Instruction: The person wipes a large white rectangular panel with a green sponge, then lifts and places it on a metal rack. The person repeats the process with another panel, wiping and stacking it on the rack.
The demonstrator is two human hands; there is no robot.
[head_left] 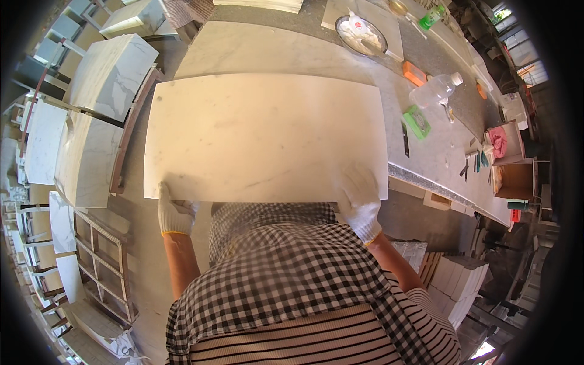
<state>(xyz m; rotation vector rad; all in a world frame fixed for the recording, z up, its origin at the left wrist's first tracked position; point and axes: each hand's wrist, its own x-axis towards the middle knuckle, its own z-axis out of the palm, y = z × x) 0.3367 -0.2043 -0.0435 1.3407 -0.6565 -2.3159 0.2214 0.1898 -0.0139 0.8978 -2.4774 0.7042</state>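
Note:
A pale rectangular marble slab [267,137] with faint grey flecks lies in front of me, its near edge close to my checked apron. My left hand [175,210], in a white knitted glove, grips the slab's near left edge with the thumb on top and the other fingers mostly hidden below. At the near right corner, my right hand [360,201] wears a matching glove. It rests on the slab's upper face, fingers stretched forward and slightly blurred. Beneath the slab's far side is a larger marble sheet [243,52] on the workbench.
Right of the slab are a green box [417,121], a clear plastic bottle [437,90], an orange block [414,73] and a bowl of white paste [361,35]. Stacked marble slabs [109,76] stand at left, near a metal rack [100,261]. Cardboard boxes [514,180] sit far right.

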